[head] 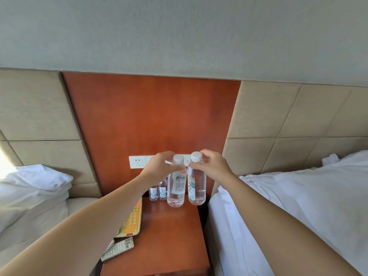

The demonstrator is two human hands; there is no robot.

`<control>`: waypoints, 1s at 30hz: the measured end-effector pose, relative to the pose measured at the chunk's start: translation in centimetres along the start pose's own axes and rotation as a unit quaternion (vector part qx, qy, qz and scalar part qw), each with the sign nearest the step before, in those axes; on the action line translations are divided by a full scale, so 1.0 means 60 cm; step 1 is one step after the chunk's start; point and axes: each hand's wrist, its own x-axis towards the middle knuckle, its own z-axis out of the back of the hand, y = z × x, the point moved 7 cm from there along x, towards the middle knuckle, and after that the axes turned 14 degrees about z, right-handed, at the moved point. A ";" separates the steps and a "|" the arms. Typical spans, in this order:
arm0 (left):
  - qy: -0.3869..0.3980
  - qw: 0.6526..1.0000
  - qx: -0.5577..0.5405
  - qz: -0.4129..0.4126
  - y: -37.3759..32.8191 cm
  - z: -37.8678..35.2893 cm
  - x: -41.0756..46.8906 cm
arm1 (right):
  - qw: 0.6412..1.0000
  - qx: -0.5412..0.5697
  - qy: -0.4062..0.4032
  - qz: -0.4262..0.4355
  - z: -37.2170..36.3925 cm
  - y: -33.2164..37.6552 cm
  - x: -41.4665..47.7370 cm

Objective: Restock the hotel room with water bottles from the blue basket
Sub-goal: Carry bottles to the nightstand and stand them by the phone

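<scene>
Two bare forearms reached forward over a glossy reddish wooden nightstand (pixel 171 240). Below and left of the fingers lay a flat grey remote (pixel 119 247) with rows of small buttons, and beyond it a slab-shaped phone (pixel 133 218) with an orange keypad, both near the top's left edge.

The left hand (pixel 159 168) had its fingers and thumb curled round the shoulder of the left bottle (pixel 176 189), a clear, smooth plastic cylinder with a white ribbed cap and a paper label. The right hand (pixel 213 166) pinched the neck of the right bottle (pixel 196 186), alike in shape, just under its cap. Both bottles hung upright, side by side and almost touching, over the back of the nightstand. Whether their rounded bases met the wood I could not tell.

Under the left wrist, two back bottles (pixel 158 193) stood upright against a polished wooden panel (pixel 151 116). Behind the fingers a white rectangular socket (pixel 137 161) sat on it. Padded beige headboard squares (pixel 288 116) and rumpled white bedding (pixel 298 196) flanked both hands; above ran a grey textured wall (pixel 179 32).
</scene>
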 end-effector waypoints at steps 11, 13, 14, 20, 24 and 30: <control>0.000 0.998 0.027 0.055 0.059 -0.100 0.190 | 0.997 0.028 0.073 -0.008 -0.013 -0.184 0.144; 0.002 0.998 0.037 0.059 0.082 -0.118 0.208 | 0.997 0.032 0.071 -0.012 -0.025 -0.219 0.149; 0.004 0.997 0.045 0.058 0.095 -0.129 0.217 | 0.997 0.031 0.072 -0.013 -0.032 -0.237 0.152; -0.012 0.996 0.068 0.060 0.192 -0.186 0.247 | 0.997 0.015 0.078 -0.014 -0.095 -0.344 0.144; -0.027 0.997 0.042 0.063 0.263 -0.217 0.246 | 0.998 -0.002 0.061 0.000 -0.141 -0.417 0.121; -0.057 0.996 0.045 0.052 0.365 -0.272 0.243 | 0.999 -0.005 0.039 0.022 -0.213 -0.510 0.073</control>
